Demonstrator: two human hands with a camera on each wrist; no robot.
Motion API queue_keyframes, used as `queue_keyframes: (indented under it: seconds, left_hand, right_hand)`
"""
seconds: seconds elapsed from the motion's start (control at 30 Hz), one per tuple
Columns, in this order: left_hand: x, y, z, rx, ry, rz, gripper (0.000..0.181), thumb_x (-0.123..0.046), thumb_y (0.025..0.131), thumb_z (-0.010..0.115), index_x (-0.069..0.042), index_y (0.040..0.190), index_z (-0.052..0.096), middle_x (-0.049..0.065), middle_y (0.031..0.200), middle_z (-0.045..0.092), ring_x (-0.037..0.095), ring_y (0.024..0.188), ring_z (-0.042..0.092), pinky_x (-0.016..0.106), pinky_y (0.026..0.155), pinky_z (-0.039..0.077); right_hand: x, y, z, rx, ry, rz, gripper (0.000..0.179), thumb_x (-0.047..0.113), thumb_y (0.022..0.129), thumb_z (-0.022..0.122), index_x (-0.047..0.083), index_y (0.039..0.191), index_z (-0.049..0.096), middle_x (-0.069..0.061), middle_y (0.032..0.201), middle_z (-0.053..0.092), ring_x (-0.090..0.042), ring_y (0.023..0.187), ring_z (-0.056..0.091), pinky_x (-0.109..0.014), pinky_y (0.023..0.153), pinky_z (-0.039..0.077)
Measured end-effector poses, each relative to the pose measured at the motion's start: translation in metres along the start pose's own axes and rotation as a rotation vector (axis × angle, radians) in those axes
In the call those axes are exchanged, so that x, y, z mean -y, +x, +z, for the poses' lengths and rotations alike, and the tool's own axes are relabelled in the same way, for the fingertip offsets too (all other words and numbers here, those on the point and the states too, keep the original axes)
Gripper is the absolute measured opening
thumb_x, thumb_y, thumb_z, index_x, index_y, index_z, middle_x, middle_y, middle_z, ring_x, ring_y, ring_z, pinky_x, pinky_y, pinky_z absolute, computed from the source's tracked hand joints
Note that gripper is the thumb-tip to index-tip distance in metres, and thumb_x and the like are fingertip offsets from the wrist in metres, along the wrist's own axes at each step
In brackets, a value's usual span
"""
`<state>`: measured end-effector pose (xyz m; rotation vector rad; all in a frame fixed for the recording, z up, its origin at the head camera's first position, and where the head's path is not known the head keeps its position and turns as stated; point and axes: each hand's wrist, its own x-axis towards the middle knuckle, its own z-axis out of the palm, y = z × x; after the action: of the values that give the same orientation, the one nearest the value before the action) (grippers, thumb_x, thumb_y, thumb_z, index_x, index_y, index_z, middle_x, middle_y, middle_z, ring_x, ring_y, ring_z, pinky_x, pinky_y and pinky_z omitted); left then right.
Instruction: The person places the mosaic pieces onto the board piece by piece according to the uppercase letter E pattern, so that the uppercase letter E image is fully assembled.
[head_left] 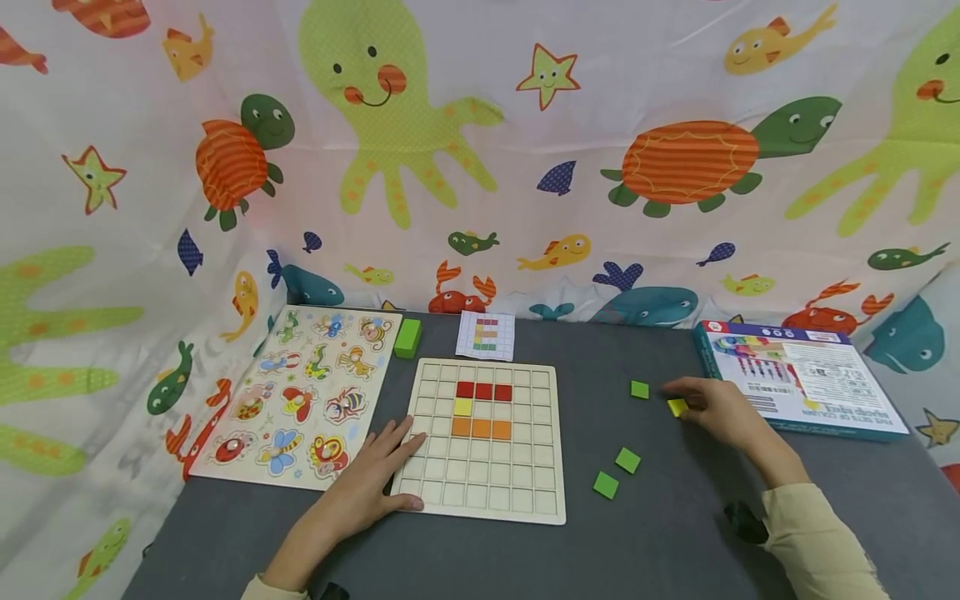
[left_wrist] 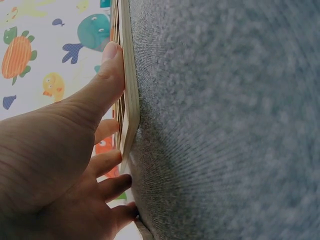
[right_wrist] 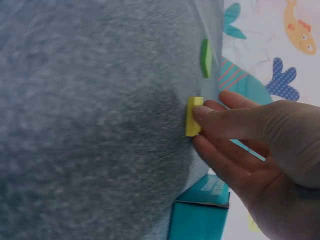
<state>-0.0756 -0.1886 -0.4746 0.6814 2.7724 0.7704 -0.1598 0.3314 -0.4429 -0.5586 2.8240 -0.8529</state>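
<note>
My left hand (head_left: 365,473) rests with spread fingers at the lower left corner of a wooden grid board (head_left: 480,500). In the left wrist view its thumb (left_wrist: 107,75) lies along the board's edge (left_wrist: 131,90). Three red tiles (head_left: 483,391), one yellow tile (head_left: 462,407) and three orange tiles (head_left: 482,428) sit in the grid's cells. Right of the board, my right hand (head_left: 720,410) pinches a loose yellow tile (right_wrist: 194,116) between thumb and fingers, low over the grey table. Several green tiles lie nearby, one of them (head_left: 639,390) just left of that hand.
A pattern card (head_left: 486,336) lies behind the board, with a green block (head_left: 407,338) to its left. An insect picture board (head_left: 300,400) lies at the left. A flat box (head_left: 806,379) sits at the right, before a printed sea-animal cloth (head_left: 525,208).
</note>
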Motion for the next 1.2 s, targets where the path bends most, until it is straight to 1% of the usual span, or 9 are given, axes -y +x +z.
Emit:
queue_keyframes:
  seconds: [0.13, 0.23, 0.37, 0.43, 0.5, 0.67, 0.77, 0.97, 1.2]
  left_hand:
    - [0.001, 0.001, 0.001, 0.0, -0.004, -0.004, 0.088, -0.044, 0.077, 0.079, -0.013, 0.151, 0.041, 0.014, 0.161, 0.022, 0.04, 0.147, 0.017, 0.06, 0.117, 0.015]
    - [0.001, 0.001, 0.002, -0.003, -0.007, -0.005, 0.088, -0.044, 0.076, 0.079, -0.013, 0.15, 0.042, 0.013, 0.161, 0.022, 0.04, 0.147, 0.017, 0.06, 0.117, 0.014]
    - [0.001, 0.0, 0.002, -0.005, -0.014, -0.003, 0.088, -0.043, 0.076, 0.079, -0.013, 0.15, 0.042, 0.013, 0.161, 0.022, 0.04, 0.147, 0.017, 0.059, 0.117, 0.014]
    - [0.001, 0.0, 0.001, -0.004, -0.018, -0.006, 0.088, -0.043, 0.076, 0.079, -0.013, 0.15, 0.042, 0.013, 0.161, 0.022, 0.04, 0.147, 0.017, 0.06, 0.117, 0.013]
    - [0.001, 0.0, 0.001, -0.003, -0.022, -0.01, 0.088, -0.042, 0.076, 0.08, -0.013, 0.15, 0.042, 0.013, 0.161, 0.022, 0.04, 0.147, 0.017, 0.06, 0.117, 0.013]
    - [0.001, 0.0, 0.002, -0.003, -0.024, -0.01, 0.088, -0.042, 0.076, 0.08, -0.013, 0.15, 0.042, 0.014, 0.161, 0.022, 0.04, 0.147, 0.017, 0.06, 0.117, 0.013]
    - [0.001, 0.0, 0.002, 0.0, -0.024, 0.002, 0.088, -0.043, 0.077, 0.079, -0.013, 0.151, 0.041, 0.014, 0.161, 0.022, 0.041, 0.147, 0.017, 0.06, 0.117, 0.013]
    - [0.002, 0.0, 0.002, -0.01, -0.023, 0.016, 0.088, -0.043, 0.077, 0.079, -0.012, 0.15, 0.041, 0.015, 0.16, 0.023, 0.041, 0.146, 0.018, 0.06, 0.117, 0.014]
    - [0.002, -0.001, 0.001, -0.024, -0.02, 0.026, 0.088, -0.042, 0.076, 0.079, -0.012, 0.15, 0.042, 0.016, 0.16, 0.023, 0.042, 0.146, 0.018, 0.061, 0.116, 0.015]
  right_hand:
    - [-0.002, -0.002, 0.002, -0.02, 0.003, 0.01, 0.037, -0.009, 0.083, 0.07, -0.006, 0.119, 0.064, -0.021, 0.112, 0.068, -0.04, 0.103, 0.065, -0.052, 0.085, 0.054]
    - [-0.003, -0.004, 0.001, -0.034, -0.022, 0.008, 0.036, -0.008, 0.082, 0.072, -0.006, 0.117, 0.065, -0.019, 0.108, 0.07, -0.036, 0.098, 0.067, -0.049, 0.082, 0.056]
    - [0.0, -0.005, -0.001, -0.039, -0.057, -0.005, 0.034, -0.007, 0.081, 0.073, -0.006, 0.115, 0.066, -0.01, 0.095, 0.069, -0.023, 0.085, 0.066, -0.037, 0.074, 0.058]
    - [0.003, -0.004, -0.002, -0.039, -0.052, -0.019, 0.034, -0.007, 0.082, 0.073, -0.005, 0.115, 0.066, -0.005, 0.091, 0.067, -0.017, 0.081, 0.063, -0.03, 0.071, 0.057]
    - [0.009, -0.004, -0.003, -0.047, -0.03, -0.046, 0.034, -0.007, 0.082, 0.072, -0.005, 0.115, 0.067, -0.002, 0.088, 0.066, -0.014, 0.079, 0.062, -0.026, 0.07, 0.057]
    - [0.024, 0.002, 0.0, -0.088, 0.023, -0.135, 0.032, -0.008, 0.082, 0.072, -0.005, 0.113, 0.067, -0.002, 0.087, 0.067, -0.013, 0.078, 0.064, -0.03, 0.071, 0.059]
    - [0.032, 0.008, 0.006, -0.087, 0.046, -0.155, 0.032, -0.008, 0.082, 0.073, -0.005, 0.113, 0.068, -0.002, 0.087, 0.067, -0.013, 0.078, 0.064, -0.033, 0.071, 0.059]
    - [0.048, 0.024, 0.024, -0.044, 0.067, -0.138, 0.032, -0.006, 0.083, 0.073, -0.003, 0.114, 0.068, 0.0, 0.088, 0.066, -0.012, 0.08, 0.061, -0.034, 0.074, 0.059]
    - [0.07, 0.044, 0.046, 0.031, 0.176, -0.164, 0.032, -0.002, 0.085, 0.072, -0.001, 0.117, 0.068, 0.001, 0.09, 0.066, -0.012, 0.082, 0.06, -0.031, 0.077, 0.058]
